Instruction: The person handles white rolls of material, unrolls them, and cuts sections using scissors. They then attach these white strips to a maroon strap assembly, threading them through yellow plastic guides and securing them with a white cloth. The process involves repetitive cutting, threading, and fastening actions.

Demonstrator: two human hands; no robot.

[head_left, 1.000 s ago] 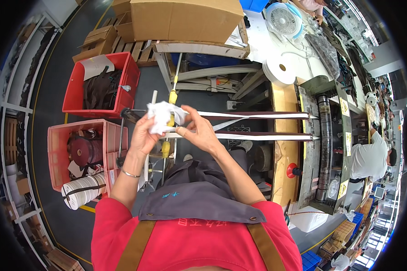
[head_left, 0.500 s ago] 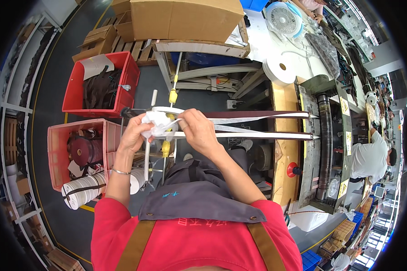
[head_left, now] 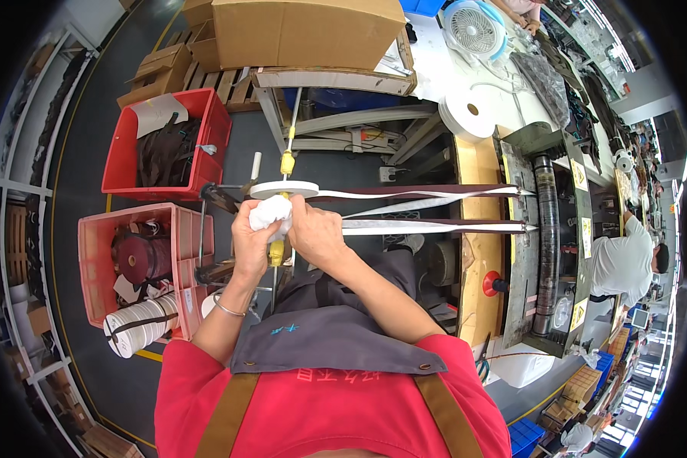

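Big brown cardboard box (head_left: 305,30) sits top centre, yellow warning stickers (head_left: 580,175) on the green machine at right. Upper left, a red plastic crate (head_left: 122,164) holds dark fabric; the pink crate (head_left: 91,259) below it has a dark red spool and white tape rolls. Mid-frame, I see my left hand (head_left: 252,244) and right hand (head_left: 317,233) with fingers clenched on a crumpled white cloth (head_left: 271,214), under a white disc (head_left: 284,188) feeding long white strips (head_left: 435,227) rightward.

Brown cardboard box (head_left: 307,30) up top; yellow labels (head_left: 578,174) on machine.
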